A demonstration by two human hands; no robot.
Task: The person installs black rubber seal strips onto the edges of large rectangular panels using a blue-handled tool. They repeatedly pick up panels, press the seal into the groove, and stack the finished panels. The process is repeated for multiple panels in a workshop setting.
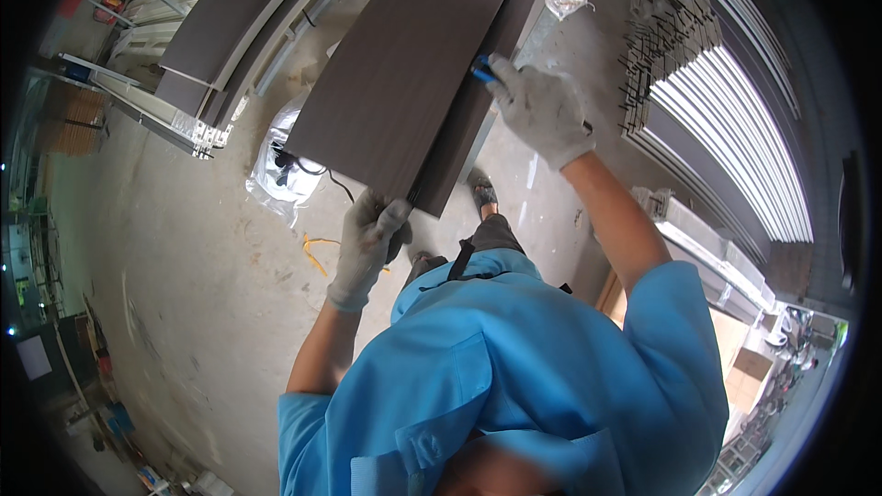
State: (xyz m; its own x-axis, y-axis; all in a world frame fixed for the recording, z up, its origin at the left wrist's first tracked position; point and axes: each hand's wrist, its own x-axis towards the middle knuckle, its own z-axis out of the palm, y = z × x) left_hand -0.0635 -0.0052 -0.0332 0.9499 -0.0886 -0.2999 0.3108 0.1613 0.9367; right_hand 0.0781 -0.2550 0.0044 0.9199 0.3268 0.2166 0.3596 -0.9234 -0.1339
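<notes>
1. Far left, between nine and ten o'clock from the centre – a brown stack (72,119), blurred and darkened by the lens rim, so its contents are hard to make out.
2. Toward ten to eleven o'clock, dark boards (234,14) lie stacked, their far ends cut off by the upper edge.
3. At ten o'clock, clear plastic wrapping (276,170) lies on the floor; the dark thing inside or beside it is partly hidden by the panel.
4. At half past eight, near the centre, a yellow strap (317,253) lies on the floor.
5. Just right of it, the gloved left hand (366,243) is at the panel's near end, thumb and fingers curled there. Some fingers are hidden, so I cannot tell whether its grip is clamped on the edge.
6. The long dark brown panel (395,73) runs from the centre toward twelve o'clock, its far end out of view. A second dark piece (456,147) shows below its right side, mostly covered.
7. At half past one, the gloved right hand (540,110) has its grip closed on a small blue object (482,69) by the panel's right edge – the glove covers most of it.
8. Between two and three o'clock, pale-edged panels (735,119) stand stacked; their lower parts are hard to see.
</notes>
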